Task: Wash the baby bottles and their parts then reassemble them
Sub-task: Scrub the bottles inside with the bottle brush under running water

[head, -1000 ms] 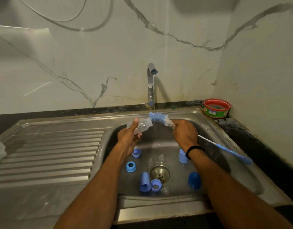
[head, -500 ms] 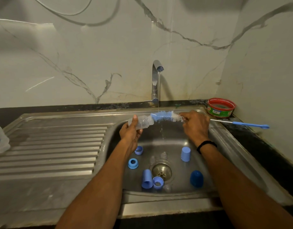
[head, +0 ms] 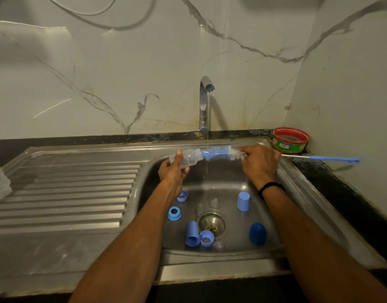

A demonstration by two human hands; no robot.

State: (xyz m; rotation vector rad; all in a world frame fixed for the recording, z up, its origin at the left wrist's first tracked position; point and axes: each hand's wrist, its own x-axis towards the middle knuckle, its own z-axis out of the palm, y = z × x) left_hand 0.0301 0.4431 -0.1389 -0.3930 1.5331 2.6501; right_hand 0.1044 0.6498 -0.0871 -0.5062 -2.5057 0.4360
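Over the last second the bottle brush [head: 216, 154] has swung level, and its blue bristles now lie mostly outside the mouth of the clear baby bottle [head: 188, 159], under the thin stream from the tap [head: 204, 101]. The left hand [head: 174, 172] grips the bottle sideways above the sink [head: 297, 189], while the right hand [head: 259, 164] pinches the brush's wire stem. Judging by this, one bottle is mid-scrub, and the blue caps [head: 243, 201] and collars [head: 174, 213] in the basin remain to do.

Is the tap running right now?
On. A thin stream of water falls from the curved chrome tap onto the blue bristled bottle brush.
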